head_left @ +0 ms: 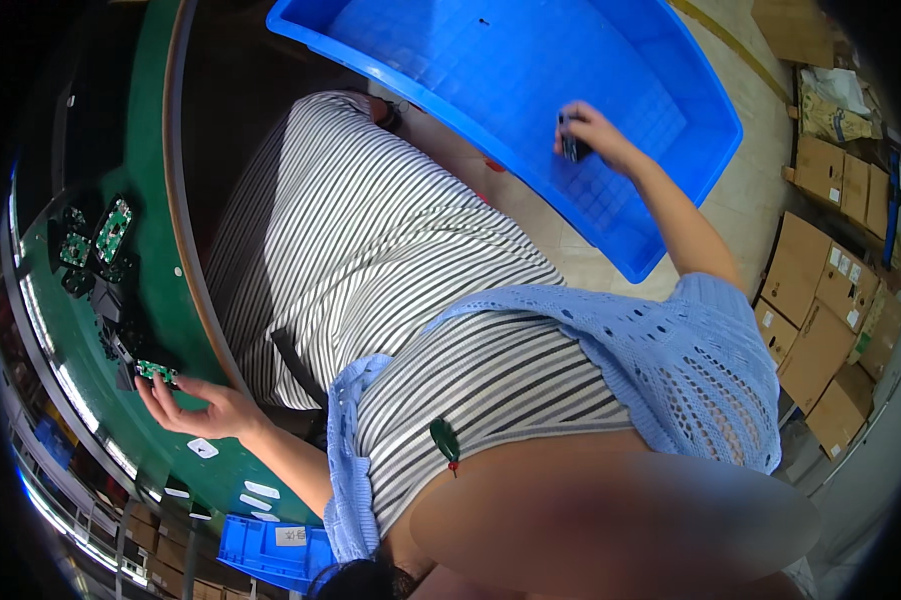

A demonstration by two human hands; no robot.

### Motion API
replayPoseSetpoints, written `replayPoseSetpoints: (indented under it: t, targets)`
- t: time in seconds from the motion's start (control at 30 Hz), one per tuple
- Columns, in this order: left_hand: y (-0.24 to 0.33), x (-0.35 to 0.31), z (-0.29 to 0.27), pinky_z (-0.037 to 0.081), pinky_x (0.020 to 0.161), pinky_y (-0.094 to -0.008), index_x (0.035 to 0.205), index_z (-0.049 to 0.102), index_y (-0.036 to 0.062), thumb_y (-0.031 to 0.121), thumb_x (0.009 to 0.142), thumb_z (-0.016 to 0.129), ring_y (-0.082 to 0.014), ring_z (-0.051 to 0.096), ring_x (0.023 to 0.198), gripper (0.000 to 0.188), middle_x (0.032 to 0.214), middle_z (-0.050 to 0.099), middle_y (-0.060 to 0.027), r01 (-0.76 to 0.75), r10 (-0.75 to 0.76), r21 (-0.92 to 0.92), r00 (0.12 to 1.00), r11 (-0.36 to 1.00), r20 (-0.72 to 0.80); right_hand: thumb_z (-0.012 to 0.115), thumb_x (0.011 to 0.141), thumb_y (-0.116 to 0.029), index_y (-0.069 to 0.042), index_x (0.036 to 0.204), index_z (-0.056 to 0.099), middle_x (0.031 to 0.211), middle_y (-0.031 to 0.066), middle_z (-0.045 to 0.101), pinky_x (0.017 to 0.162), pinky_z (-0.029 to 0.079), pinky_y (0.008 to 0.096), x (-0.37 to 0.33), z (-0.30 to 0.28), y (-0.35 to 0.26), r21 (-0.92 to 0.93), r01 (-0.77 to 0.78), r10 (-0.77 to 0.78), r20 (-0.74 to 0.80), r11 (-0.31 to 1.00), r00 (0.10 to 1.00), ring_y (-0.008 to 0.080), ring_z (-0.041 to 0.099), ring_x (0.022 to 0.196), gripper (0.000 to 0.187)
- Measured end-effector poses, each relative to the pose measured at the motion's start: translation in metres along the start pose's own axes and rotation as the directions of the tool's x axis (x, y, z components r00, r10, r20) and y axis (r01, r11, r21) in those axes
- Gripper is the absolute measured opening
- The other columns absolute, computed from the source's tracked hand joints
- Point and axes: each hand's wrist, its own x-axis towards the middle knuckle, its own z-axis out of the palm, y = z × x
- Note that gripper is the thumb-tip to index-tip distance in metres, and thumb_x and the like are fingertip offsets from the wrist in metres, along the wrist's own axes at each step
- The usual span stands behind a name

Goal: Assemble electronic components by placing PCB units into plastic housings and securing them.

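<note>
Over the big blue bin (611, 70), a small dark object (575, 148) is gripped in the right hand (593, 130), its details lost to blur! Across on the green surface (149, 90), the fingers of the left hand (209, 408) are spread right by a small green circuit board (155, 370); whether it is touched cannot be told. Farther up, black parts (111, 298) are strewn in a cluster, a longer green board (115, 230) set among them. White slips (262, 490) are dotted lower down, and off to the right, cardboard boxes (806, 265) are stacked.
</note>
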Motion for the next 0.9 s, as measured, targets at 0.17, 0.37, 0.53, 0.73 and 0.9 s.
replayPoseSetpoints:
  t: [0.17, 0.37, 0.53, 0.73, 0.9]
  targets:
    - [0.017, 0.001, 0.010, 0.047, 0.084, -0.0344, 0.107, 0.064, 0.0026, -0.007, 0.089, 0.050, -0.0302, 0.050, 0.115, 0.025, 0.131, 0.047, -0.0193, 0.003, 0.007, -0.078, 0.993, 0.997, 0.119, 0.056, 0.088, -0.038, -0.020, 0.103, 0.062, 0.094, 0.0165, 0.059, 0.073, 0.049, 0.0414, 0.079, 0.024, -0.063, -0.871, -0.003, -0.604, -0.343, 0.492, 0.720, 0.0294, 0.062, 0.085, 0.025]
    - [0.023, 0.007, -0.005, 0.048, 0.085, -0.0313, 0.104, 0.067, 0.0036, -0.009, 0.085, 0.049, -0.0269, 0.053, 0.115, 0.029, 0.130, 0.050, -0.0153, -0.005, 0.016, -0.119, 0.995, 0.993, 0.096, 0.058, 0.084, -0.021, -0.007, 0.095, 0.062, 0.091, 0.0170, 0.060, 0.076, 0.047, 0.0464, 0.166, 0.017, -0.069, -0.884, 0.187, -0.807, -0.282, 0.429, 0.518, 0.0347, 0.059, 0.086, 0.018]
    - [0.025, -0.006, -0.027, 0.048, 0.088, -0.0339, 0.103, 0.067, 0.0034, -0.013, 0.082, 0.047, -0.0304, 0.052, 0.116, 0.033, 0.129, 0.050, -0.0182, 0.100, -0.095, -0.046, 0.990, 0.994, 0.100, 0.060, 0.084, -0.044, -0.021, 0.100, 0.065, 0.096, 0.0105, 0.061, 0.072, 0.046, 0.0483, 0.188, 0.015, -0.075, -0.971, -0.198, -0.728, -0.234, 0.137, 0.645, 0.0290, 0.060, 0.096, 0.028]
    - [0.039, -0.018, -0.041, 0.046, 0.094, -0.0418, 0.102, 0.067, 0.0022, -0.017, 0.077, 0.047, -0.0338, 0.051, 0.117, 0.038, 0.129, 0.050, -0.0211, 0.168, -0.169, 0.018, 0.982, 0.986, 0.079, 0.062, 0.083, -0.040, -0.017, 0.093, 0.064, 0.089, 0.0127, 0.061, 0.066, 0.046, 0.0481, 0.168, 0.010, -0.076, -0.979, -0.180, -0.802, -0.180, 0.092, 0.570, 0.0326, 0.061, 0.085, 0.026]
    - [0.041, -0.040, -0.056, 0.045, 0.096, -0.0424, 0.098, 0.067, -0.0001, -0.017, 0.073, 0.046, -0.0347, 0.052, 0.117, 0.037, 0.127, 0.052, -0.0209, 0.249, -0.250, 0.033, 0.968, 0.968, 0.021, 0.063, 0.082, -0.031, -0.012, 0.089, 0.063, 0.083, 0.0140, 0.060, 0.063, 0.046, 0.0473, 0.150, 0.004, -0.078, -0.977, -0.206, -0.829, -0.073, -0.052, 0.555, 0.0326, 0.061, 0.081, 0.021]
